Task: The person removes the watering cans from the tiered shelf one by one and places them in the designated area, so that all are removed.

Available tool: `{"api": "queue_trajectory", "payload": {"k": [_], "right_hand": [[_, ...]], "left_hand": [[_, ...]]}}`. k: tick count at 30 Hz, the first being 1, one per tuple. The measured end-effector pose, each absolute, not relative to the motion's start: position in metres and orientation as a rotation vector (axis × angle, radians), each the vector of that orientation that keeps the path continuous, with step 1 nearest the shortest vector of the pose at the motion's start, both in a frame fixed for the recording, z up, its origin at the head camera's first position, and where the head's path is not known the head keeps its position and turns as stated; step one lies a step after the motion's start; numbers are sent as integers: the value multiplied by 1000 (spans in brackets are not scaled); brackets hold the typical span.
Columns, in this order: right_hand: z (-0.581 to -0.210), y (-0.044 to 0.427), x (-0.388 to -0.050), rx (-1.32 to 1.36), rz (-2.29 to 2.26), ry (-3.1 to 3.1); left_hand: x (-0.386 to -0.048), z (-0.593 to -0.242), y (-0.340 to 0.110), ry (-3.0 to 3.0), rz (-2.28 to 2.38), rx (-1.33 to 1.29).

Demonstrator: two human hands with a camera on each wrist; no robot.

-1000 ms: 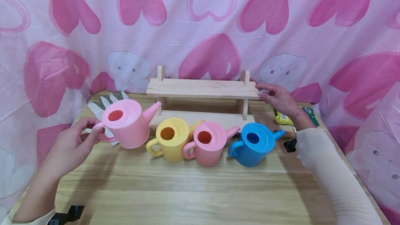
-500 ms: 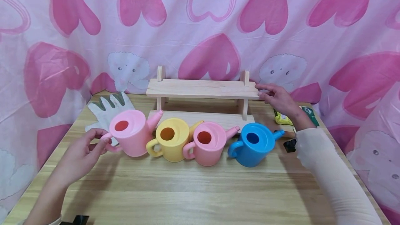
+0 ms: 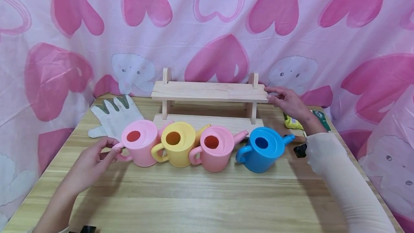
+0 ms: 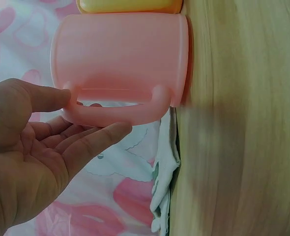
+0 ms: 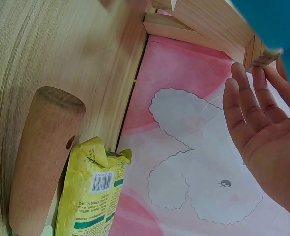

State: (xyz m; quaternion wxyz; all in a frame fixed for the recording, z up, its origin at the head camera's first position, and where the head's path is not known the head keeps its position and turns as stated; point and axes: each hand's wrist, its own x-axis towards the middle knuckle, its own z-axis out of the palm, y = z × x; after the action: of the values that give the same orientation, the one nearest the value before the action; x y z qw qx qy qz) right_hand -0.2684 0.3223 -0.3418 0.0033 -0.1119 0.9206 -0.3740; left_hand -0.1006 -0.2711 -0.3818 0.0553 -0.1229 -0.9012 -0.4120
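My left hand (image 3: 93,166) pinches the handle of a light pink watering can (image 3: 142,148) at the left end of a row. In the left wrist view, the thumb presses the upper handle of this can (image 4: 120,54), whose base is at or very near the tabletop. Beside it stand a yellow watering can (image 3: 181,150), a darker pink one (image 3: 218,154) and a blue one (image 3: 263,155). The yellow can hides part of the light pink spout. My right hand (image 3: 289,103) touches the right end of a two-tier wooden shelf (image 3: 210,91) with loosely extended fingers.
A white and green glove (image 3: 118,116) lies behind the light pink can. Near my right forearm lie a yellow packet (image 5: 91,191), a green packet (image 3: 320,119) and a wooden handle (image 5: 46,157). A pink heart-patterned curtain (image 3: 220,56) hangs behind the wooden table (image 3: 207,200).
My left hand has brought the light pink watering can right and down beside the yellow one, uncovering more of the glove. My right hand stays at the shelf end.
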Motion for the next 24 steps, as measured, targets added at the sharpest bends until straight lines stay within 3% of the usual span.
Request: {"api": "queue_trajectory", "payload": {"k": [24], "right_hand": [[-342, 326, -265, -336, -1182, 2889]], "left_hand": [[-107, -377, -270, -2822, -1311, -416]]}}
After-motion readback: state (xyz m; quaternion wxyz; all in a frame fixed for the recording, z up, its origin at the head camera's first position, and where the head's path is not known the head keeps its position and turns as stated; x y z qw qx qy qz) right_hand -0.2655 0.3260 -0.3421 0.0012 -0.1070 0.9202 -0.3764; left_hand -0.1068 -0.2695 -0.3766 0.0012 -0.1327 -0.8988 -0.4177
